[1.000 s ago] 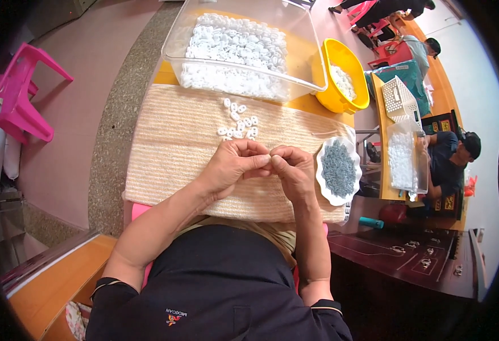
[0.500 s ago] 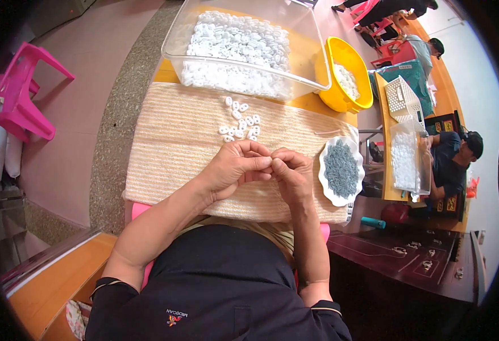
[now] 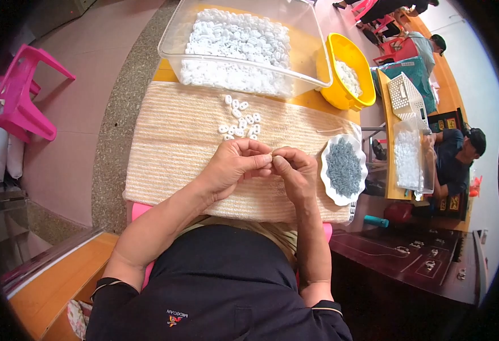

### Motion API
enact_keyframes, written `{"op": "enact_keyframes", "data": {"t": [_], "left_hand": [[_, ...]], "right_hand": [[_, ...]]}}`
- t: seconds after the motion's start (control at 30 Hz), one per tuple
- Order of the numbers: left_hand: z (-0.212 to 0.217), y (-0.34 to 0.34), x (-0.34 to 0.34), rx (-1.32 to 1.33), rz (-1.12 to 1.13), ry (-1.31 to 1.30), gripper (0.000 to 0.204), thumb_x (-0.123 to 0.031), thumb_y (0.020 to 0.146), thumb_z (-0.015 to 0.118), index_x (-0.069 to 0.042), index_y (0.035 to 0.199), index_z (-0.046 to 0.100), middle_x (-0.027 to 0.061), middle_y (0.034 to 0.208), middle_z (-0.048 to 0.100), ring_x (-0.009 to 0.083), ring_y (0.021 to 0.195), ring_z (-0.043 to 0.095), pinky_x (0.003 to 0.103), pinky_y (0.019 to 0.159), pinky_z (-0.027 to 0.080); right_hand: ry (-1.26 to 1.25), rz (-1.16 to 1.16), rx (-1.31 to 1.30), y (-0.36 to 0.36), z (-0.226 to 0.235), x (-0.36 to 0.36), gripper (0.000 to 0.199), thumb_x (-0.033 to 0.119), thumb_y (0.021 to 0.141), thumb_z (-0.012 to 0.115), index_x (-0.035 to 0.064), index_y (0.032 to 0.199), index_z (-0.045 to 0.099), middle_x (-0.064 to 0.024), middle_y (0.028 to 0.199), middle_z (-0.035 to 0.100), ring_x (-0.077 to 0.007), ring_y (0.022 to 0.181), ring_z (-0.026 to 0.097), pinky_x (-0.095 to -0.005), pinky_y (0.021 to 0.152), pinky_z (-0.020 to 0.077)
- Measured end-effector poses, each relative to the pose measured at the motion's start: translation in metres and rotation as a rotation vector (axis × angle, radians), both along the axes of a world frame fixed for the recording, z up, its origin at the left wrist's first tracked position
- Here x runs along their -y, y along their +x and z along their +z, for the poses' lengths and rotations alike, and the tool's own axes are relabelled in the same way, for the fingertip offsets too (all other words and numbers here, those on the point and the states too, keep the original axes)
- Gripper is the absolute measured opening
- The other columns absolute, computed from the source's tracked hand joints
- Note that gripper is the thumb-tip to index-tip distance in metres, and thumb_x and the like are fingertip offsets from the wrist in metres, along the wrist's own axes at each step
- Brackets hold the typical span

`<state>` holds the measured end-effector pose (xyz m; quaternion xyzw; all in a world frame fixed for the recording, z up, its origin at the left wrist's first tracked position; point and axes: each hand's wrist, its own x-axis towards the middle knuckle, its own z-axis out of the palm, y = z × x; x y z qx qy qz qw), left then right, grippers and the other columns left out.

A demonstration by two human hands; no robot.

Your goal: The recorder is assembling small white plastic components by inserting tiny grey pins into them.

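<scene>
Hardly moved since a moment ago: left hand [image 3: 232, 167] and right hand [image 3: 295, 170] still pressed together over the woven mat [image 3: 175, 148] on the counter. Fingers [image 3: 259, 162] pinched narrow on something tiny, too small to make out. Probably one of the little white pieces [image 3: 239, 122] lying just beyond. Looks light, hard and slippery; best gripped by its sides with fingertips. Dish of grey bits [image 3: 343, 169] close by.

Bright even daylight, fisheye-warped dark rim

A beige woven mat [image 3: 170, 148] covers the table [image 3: 312, 100], carrying loose white pieces [image 3: 239, 120].
</scene>
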<state>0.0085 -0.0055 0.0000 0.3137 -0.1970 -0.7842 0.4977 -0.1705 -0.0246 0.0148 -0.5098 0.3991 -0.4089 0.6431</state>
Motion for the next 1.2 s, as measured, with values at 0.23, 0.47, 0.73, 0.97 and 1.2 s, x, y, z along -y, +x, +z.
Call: {"op": "enact_keyframes", "data": {"t": [0.23, 0.47, 0.73, 0.97, 1.2], "left_hand": [[0.001, -0.001, 0.0, 0.02, -0.002, 0.009, 0.018, -0.003, 0.089, 0.065, 0.003, 0.106, 0.064, 0.0086, 0.094, 0.067, 0.0134, 0.082, 0.066, 0.025, 0.076, 0.058], [0.002, -0.003, 0.0, 0.047, 0.008, -0.008, 0.018, -0.002, 0.089, 0.065, 0.004, 0.106, 0.064, 0.009, 0.095, 0.067, 0.0137, 0.083, 0.066, 0.025, 0.077, 0.058], [-0.001, -0.004, -0.001, 0.053, 0.021, -0.009, 0.017, -0.001, 0.088, 0.065, 0.004, 0.104, 0.065, 0.0087, 0.093, 0.067, 0.0142, 0.08, 0.066, 0.025, 0.076, 0.057], [0.001, -0.005, -0.002, 0.066, 0.028, -0.003, 0.017, -0.002, 0.087, 0.066, 0.004, 0.104, 0.065, 0.0086, 0.092, 0.068, 0.0139, 0.079, 0.066, 0.025, 0.075, 0.057], [0.0, -0.005, -0.002, 0.075, 0.03, -0.012, 0.017, -0.002, 0.087, 0.066, 0.005, 0.103, 0.065, 0.009, 0.091, 0.068, 0.0138, 0.078, 0.066, 0.025, 0.074, 0.056]], "right_hand": [[0.105, -0.065, 0.111, 0.001, -0.006, 0.001, 0.008, 0.005, 0.092, 0.062, -0.0014, 0.095, 0.065, -0.0056, 0.087, 0.068, -0.0096, 0.075, 0.063, -0.0231, 0.07, 0.051], [0.114, -0.033, 0.209, -0.004, -0.015, 0.003, 0.014, 0.003, 0.092, 0.062, -0.0049, 0.103, 0.064, -0.011, 0.093, 0.068, -0.0134, 0.078, 0.064, -0.0233, 0.07, 0.053], [0.08, -0.001, 0.192, -0.006, -0.021, 0.003, 0.013, 0.001, 0.092, 0.061, -0.0055, 0.103, 0.063, -0.0121, 0.096, 0.067, -0.0148, 0.081, 0.065, -0.025, 0.072, 0.0549], [0.069, -0.007, 0.164, -0.005, -0.019, 0.003, 0.012, 0.001, 0.092, 0.061, -0.0049, 0.102, 0.063, -0.0107, 0.094, 0.067, -0.0136, 0.078, 0.065, -0.0238, 0.069, 0.0546], [0.061, -0.004, 0.132, -0.004, -0.017, 0.003, 0.012, 0.003, 0.092, 0.062, -0.0042, 0.101, 0.064, -0.0094, 0.092, 0.068, -0.0124, 0.078, 0.064, -0.0232, 0.069, 0.0541]]}}
